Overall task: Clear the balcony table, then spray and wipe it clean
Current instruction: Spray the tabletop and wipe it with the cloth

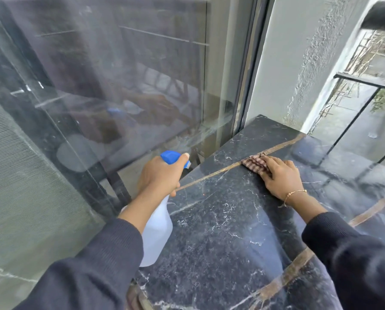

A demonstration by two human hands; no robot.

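1. Fingers of the right hand lie flat and straight on a folded cloth, pressing it onto the worktop.
2. That cloth is small, with brown and pale stripes, bunched at its far edge, and sits on a tan vein crossing the stone.
3. Dark marble-like stone forms the worktop, black with thin white veining and broad tan bands; its surface is glossy and reflects the railing.
4. At the worktop's left edge, the left hand grips a spray bottle by the neck, fingers curled round it, one finger on top of the blue spray head.
5. Its body is translucent white and tilted, nozzle towards the worktop.
6. A gold bracelet circles the right wrist; both sleeves are dark.
7. A glass door stands left, a white textured wall behind.
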